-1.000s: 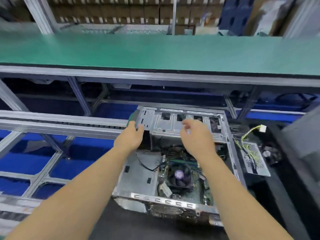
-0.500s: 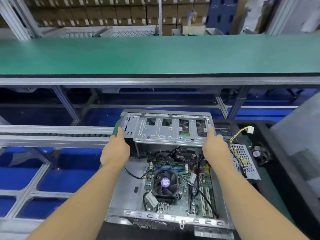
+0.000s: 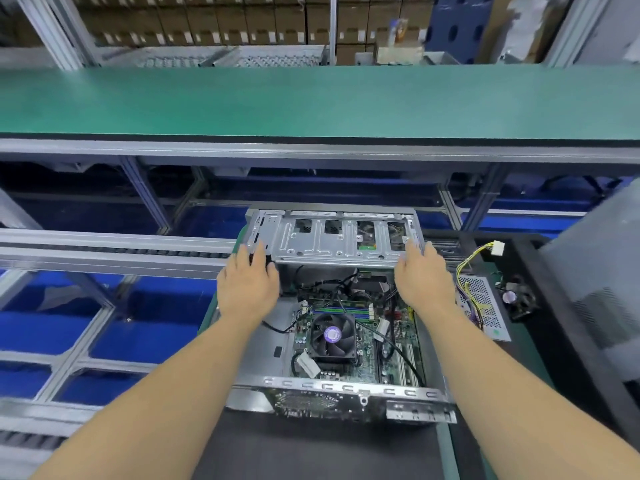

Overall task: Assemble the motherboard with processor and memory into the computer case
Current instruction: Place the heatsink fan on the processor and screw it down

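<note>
Green matting covers the long bench across the upper half of the frame, with stacked cartons behind it and blue bins under aluminium rails at left. Lower centre, on a dark mat, lies the case, open side up.

Each hand is at one end of the drive cage, the perforated steel bracket spanning the far end of the case at frame centre. The left hand has its fingers reaching onto the cage's left end; the right hand presses against the right end, fingers mostly straight. Whether either thumb hooks underneath is hidden, so I cannot tell if they grip or only push. Holding both ends probably keeps the wide cage level so it swings or seats evenly without snagging the cables below it.

Inside the case, the motherboard already lies flat on the floor of the chassis. On it sit a cooler fan with a purple hub, covering the processor, and a memory stick in its slot just beyond the fan. Black leads loop across the board. By this look the board is in place and the cage step remains.

Right of the case, a power supply with yellow wires and a small loose fan lie outside it.
</note>
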`<state>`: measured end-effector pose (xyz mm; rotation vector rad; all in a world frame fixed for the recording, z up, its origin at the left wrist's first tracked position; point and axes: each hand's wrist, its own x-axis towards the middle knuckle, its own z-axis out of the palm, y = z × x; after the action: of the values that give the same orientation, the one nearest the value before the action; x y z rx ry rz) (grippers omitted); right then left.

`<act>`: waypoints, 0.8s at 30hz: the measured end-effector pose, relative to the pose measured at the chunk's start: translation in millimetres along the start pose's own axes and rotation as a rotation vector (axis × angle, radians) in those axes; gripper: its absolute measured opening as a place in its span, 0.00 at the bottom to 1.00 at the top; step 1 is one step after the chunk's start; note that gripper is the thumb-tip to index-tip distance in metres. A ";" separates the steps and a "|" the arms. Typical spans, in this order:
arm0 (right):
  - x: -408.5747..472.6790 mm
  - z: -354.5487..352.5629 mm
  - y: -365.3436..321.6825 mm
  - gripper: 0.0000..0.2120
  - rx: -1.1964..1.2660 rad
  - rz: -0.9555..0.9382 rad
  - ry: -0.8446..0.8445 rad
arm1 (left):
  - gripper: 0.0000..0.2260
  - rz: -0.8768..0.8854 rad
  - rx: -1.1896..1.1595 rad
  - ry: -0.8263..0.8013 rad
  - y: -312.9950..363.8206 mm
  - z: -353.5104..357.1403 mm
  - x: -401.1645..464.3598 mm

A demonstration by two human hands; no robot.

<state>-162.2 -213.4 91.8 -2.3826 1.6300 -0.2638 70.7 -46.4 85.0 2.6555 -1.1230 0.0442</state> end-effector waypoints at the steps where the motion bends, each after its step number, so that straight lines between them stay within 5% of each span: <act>1: -6.8 0.3 -2.6 0.21 -0.025 -0.001 -0.002 | 0.24 0.020 0.001 -0.002 3.4 -0.8 -5.5; 11: -89.6 2.2 -59.1 0.16 0.181 -0.059 0.062 | 0.09 0.268 -0.059 0.073 -28.5 -19.4 -59.0; 19: -160.4 28.1 -91.6 0.24 -0.017 -0.063 -0.079 | 0.16 0.384 -0.127 -0.012 -68.0 -12.1 -93.5; 24: -188.9 39.7 -138.8 0.15 0.102 -0.223 0.197 | 0.19 0.253 -0.391 0.079 -91.1 -18.9 -116.8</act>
<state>-95.6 14.9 93.0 -2.5261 1.3870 -0.6250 54.8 101.1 68.0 2.1442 -1.2859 -0.0219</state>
